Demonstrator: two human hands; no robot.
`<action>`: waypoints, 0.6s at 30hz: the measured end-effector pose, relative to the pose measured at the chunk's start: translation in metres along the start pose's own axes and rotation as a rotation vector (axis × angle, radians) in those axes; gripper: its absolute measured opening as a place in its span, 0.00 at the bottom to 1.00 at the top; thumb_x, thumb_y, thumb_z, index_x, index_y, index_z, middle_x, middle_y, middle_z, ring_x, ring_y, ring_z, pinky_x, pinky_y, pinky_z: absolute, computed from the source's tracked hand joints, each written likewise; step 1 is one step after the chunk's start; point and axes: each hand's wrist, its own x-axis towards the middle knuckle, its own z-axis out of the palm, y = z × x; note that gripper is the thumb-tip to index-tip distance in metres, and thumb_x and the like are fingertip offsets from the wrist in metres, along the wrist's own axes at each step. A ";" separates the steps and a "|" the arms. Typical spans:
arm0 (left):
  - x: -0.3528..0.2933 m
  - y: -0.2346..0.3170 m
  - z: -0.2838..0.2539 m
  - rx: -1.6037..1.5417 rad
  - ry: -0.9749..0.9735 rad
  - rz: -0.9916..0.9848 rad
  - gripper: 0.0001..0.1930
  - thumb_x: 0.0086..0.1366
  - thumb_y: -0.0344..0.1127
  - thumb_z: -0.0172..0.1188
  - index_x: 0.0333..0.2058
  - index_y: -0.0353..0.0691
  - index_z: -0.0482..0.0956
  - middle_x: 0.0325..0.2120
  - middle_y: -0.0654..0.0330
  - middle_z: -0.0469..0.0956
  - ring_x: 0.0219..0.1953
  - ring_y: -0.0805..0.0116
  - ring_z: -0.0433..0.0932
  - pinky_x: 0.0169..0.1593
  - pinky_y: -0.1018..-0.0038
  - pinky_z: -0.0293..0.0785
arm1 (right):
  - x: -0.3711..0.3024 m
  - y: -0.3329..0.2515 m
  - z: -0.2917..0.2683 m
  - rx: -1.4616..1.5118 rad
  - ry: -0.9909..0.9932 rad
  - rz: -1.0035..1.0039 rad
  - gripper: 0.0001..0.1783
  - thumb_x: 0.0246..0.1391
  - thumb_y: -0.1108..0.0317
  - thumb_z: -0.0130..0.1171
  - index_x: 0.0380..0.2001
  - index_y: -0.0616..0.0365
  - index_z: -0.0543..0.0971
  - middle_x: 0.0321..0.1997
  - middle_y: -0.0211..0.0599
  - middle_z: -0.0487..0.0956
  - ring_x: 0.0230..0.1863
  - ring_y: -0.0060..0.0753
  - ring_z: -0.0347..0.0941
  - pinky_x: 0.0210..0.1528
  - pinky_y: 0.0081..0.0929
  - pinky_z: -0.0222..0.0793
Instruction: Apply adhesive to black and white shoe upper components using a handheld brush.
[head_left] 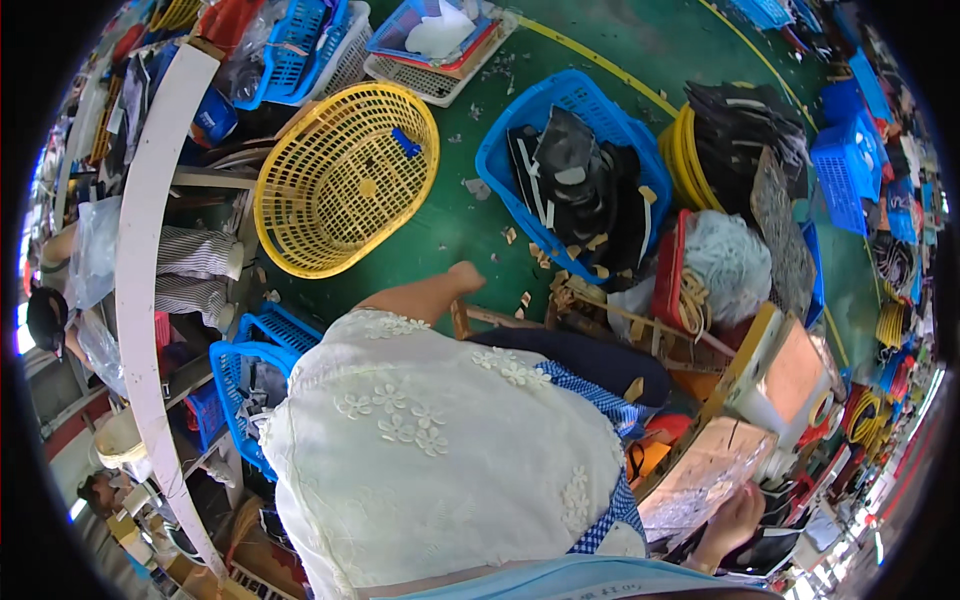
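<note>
My left hand (464,280) is stretched out over the green floor, beside a wooden bar. Its fingers look curled; what they hold, if anything, is hidden. Beyond it lies a yellow plastic basket (425,195) with a small blue piece inside. To its right stands a blue basket (500,185) filled with black sheet pieces (575,165), some with white strips. My right hand (735,520) is at the lower right, by the edge of a worn wooden board (705,470). Its fingers are bent, and I cannot make out what is in them.
A white beam (145,220) curves down the left side, near blue baskets (235,385). A red container (672,275) with whitish material (728,250) stands at the right, near stacked black sheets (745,140). Scraps lie on the floor. Another person's striped sleeve (195,250) shows at the left.
</note>
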 end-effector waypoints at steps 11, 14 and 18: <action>0.053 -0.097 -0.106 -0.040 0.553 -0.477 0.26 0.57 0.41 0.58 0.52 0.37 0.66 0.58 0.49 0.62 0.58 0.51 0.65 0.57 0.59 0.67 | 0.193 -0.126 0.101 -0.426 -0.277 -0.311 0.44 0.37 0.58 0.70 0.60 0.49 0.65 0.69 0.48 0.54 0.71 0.51 0.45 0.67 0.49 0.42; 0.069 -0.104 -0.120 0.002 0.554 -0.539 0.31 0.57 0.45 0.59 0.56 0.38 0.64 0.60 0.51 0.60 0.59 0.52 0.64 0.57 0.59 0.66 | 0.195 -0.117 0.108 -0.440 -0.287 -0.304 0.47 0.36 0.57 0.70 0.62 0.48 0.62 0.69 0.50 0.52 0.71 0.51 0.44 0.68 0.51 0.39; 0.094 -0.091 -0.133 -0.049 0.533 -0.514 0.32 0.54 0.48 0.61 0.55 0.38 0.65 0.58 0.50 0.62 0.59 0.50 0.63 0.59 0.57 0.62 | 0.194 -0.119 0.118 -0.508 -0.342 -0.236 0.55 0.31 0.54 0.73 0.65 0.47 0.57 0.71 0.58 0.44 0.72 0.56 0.38 0.68 0.58 0.30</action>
